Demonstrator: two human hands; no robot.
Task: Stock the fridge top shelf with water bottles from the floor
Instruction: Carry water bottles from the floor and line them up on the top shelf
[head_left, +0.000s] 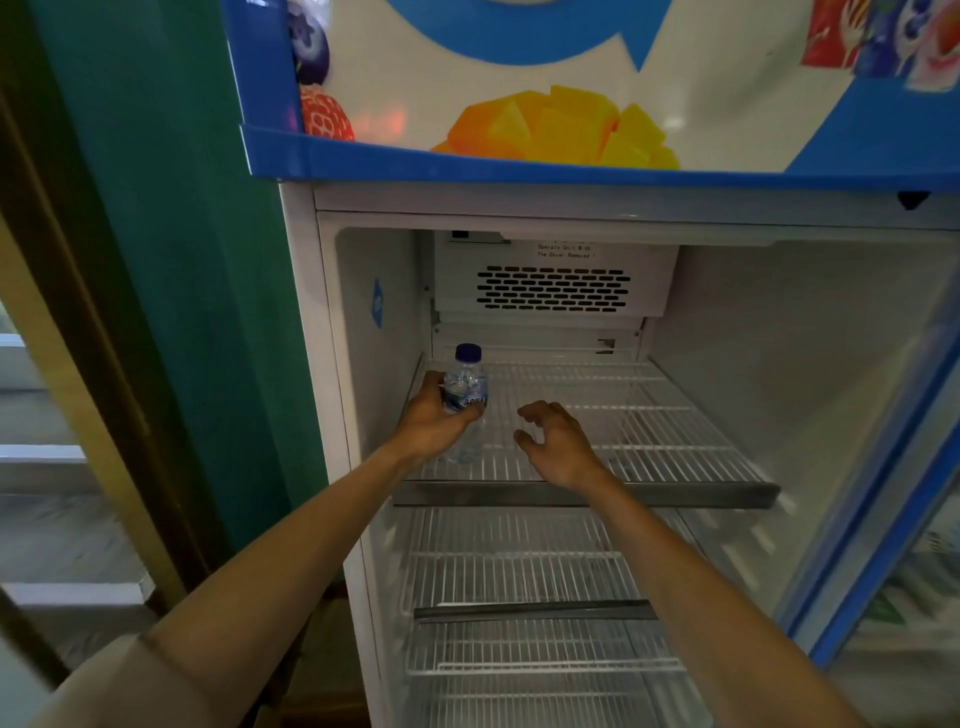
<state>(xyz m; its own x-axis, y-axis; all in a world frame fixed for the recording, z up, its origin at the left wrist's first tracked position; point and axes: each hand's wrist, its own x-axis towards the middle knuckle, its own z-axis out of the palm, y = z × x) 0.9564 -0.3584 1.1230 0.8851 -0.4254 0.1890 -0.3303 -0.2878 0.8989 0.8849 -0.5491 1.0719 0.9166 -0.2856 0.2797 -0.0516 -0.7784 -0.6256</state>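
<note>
Water bottle (466, 384) is standing upright, cap up, near the back-left corner of the top shelf (587, 493), with the left hand (434, 421) gripping its lower body from the left; the right hand (556, 441) is hovering just right of it, fingers loosely curled and holding nothing, while the left is plainly nearer for the release

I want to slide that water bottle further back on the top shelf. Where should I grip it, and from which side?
Grip the water bottle round its labelled middle, from the left front, as the left hand does. It stands upright by the fridge's left wall, so that side is tight; the right hand hovers open.
</note>
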